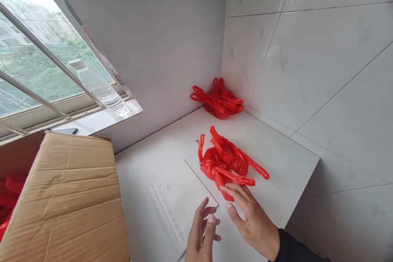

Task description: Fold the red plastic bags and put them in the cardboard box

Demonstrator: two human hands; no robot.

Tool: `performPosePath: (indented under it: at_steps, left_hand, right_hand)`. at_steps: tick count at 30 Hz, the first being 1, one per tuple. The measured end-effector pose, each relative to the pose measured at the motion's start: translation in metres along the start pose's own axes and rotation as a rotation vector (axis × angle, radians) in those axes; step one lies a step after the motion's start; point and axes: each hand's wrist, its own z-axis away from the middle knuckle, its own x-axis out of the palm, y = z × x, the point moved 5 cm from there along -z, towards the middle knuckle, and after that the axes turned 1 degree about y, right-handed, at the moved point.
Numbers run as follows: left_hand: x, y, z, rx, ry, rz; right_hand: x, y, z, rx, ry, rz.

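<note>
1. L hand (196, 243): fingers part-curled, thumb apart; nothing seen in grip. Over near edge of notebook (181, 188).
2. R hand (254, 223): loosely open, fingers fwd, at near end of red bags (225, 159); no grip seen, contact can't tell.
3. Red bags: crumpled, handles splayed, on white table (273, 143), just R of notebook.
4. 2nd red bunch (219, 100) in far corner.
5. Cardboard box (80, 196) at L, w/ red stuff inside; bottle (106, 94) upright on sill (133, 108).

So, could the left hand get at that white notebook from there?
Probably yes: the left hand looks empty and close to the white notebook, with nothing visible standing between them.
</note>
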Motion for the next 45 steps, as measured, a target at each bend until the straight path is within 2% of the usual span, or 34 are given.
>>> performPosePath:
  at_steps: [2,4,7,10,12,17,21,24,27,29,30,33,35,37,39,45]
  left_hand:
    - [0.011,-0.003,-0.010,-0.029,-0.008,0.053]
    - [0.015,-0.005,-0.016,-0.034,-0.026,0.046]
    - [0.007,-0.011,-0.018,-0.030,-0.011,0.024]
    - [-0.001,-0.015,-0.014,-0.043,0.009,0.016]
    - [-0.002,-0.015,-0.011,-0.052,0.016,0.008]
    - [0.009,-0.008,-0.011,-0.003,-0.012,-0.019]
    - [0.008,-0.008,-0.010,0.032,-0.087,-0.007]
    - [-0.004,-0.007,-0.001,0.041,-0.125,-0.021]
    - [-0.023,-0.008,0.014,0.030,-0.110,-0.045]
    - [-0.037,-0.010,0.025,0.025,-0.083,-0.082]
    - [-0.044,-0.011,0.029,0.030,-0.067,-0.114]
    - [-0.056,-0.014,0.039,0.046,-0.018,-0.201]
    - [-0.059,-0.015,0.041,0.048,0.007,-0.210]
    - [-0.058,-0.016,0.041,0.047,0.011,-0.206]
    - [-0.059,-0.017,0.042,0.046,0.020,-0.203]
    - [-0.085,-0.036,0.053,-0.024,0.132,-0.196]
  right_hand:
    - [0.000,-0.013,0.014,0.010,-0.152,-0.106]
    - [-0.014,-0.015,0.014,0.075,-0.155,-0.194]
    - [-0.051,0.003,-0.001,0.180,0.092,-0.135]
    - [-0.074,0.026,-0.017,0.162,0.270,0.072]
    - [-0.073,0.041,-0.023,0.147,0.264,0.156]
    - [-0.051,0.072,-0.033,0.175,0.094,0.202]
    - [-0.056,0.088,-0.064,0.198,0.151,0.216]
    - [-0.064,0.086,-0.092,0.169,0.230,0.232]
    - [-0.059,0.056,-0.099,0.074,0.263,0.234]
    - [-0.043,0.026,-0.088,-0.026,0.184,0.195]
    - [-0.031,0.010,-0.080,-0.086,0.088,0.157]
    - [0.015,-0.029,-0.048,-0.273,-0.335,0.045]
    - [0.038,-0.039,-0.032,-0.306,-0.497,0.026]
    - [0.049,-0.039,-0.027,-0.275,-0.513,0.037]
    - [0.050,-0.035,-0.027,-0.243,-0.501,0.027]
    - [0.011,-0.010,-0.025,-0.084,-0.435,-0.001]
